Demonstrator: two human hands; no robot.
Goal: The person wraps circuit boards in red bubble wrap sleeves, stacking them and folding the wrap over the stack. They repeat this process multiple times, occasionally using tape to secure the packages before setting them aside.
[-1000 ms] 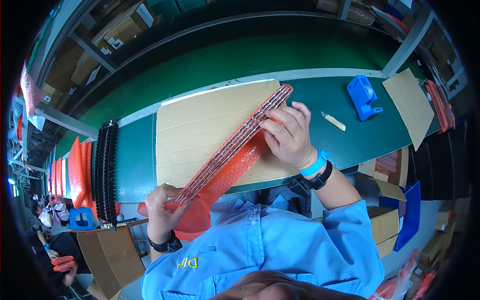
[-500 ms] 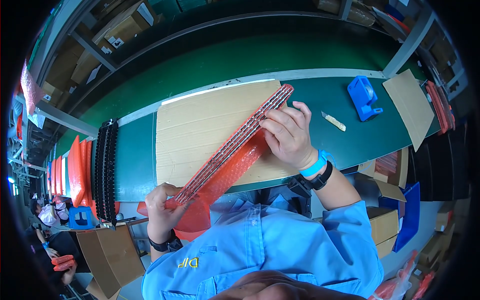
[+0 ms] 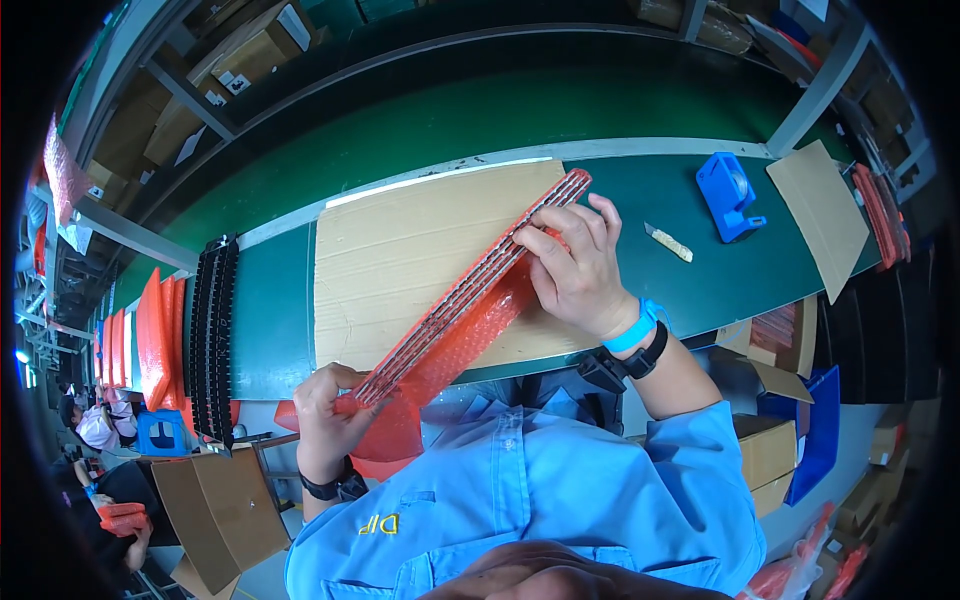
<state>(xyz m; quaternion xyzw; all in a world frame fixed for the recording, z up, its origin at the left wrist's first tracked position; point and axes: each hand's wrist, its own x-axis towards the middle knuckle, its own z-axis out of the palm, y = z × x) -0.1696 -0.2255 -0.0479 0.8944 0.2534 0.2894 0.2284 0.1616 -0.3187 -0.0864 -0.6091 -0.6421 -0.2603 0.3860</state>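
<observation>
A long, narrow stack of thin boards (image 3: 462, 296), seen edge-on, is held slantwise over a flat cardboard sheet (image 3: 395, 240). Red bubble wrap (image 3: 465, 345) runs around it, with a loose part hanging on the near side. My left hand (image 3: 332, 412) is closed around the lower left end of the bundle. Near the upper right end, my right hand (image 3: 578, 262) grips it, fingertips bent over the top edge and thumb beneath. To the right of that hand, a utility knife (image 3: 669, 243) lies on the green bench (image 3: 640, 310).
A blue tape dispenser (image 3: 727, 195) and a cardboard piece (image 3: 822, 215) are at the right. Black slotted strips (image 3: 213, 345) and red bubble-wrapped packs (image 3: 152, 340) stand at the left. Open cartons (image 3: 222, 510) flank me below. A co-worker's hand holds a red bundle (image 3: 122, 518) at far left.
The fingers of my right hand have shifted slightly along the top edge of the stack. The bundle is almost in the same place. The co-worker's hands at far left have moved.
</observation>
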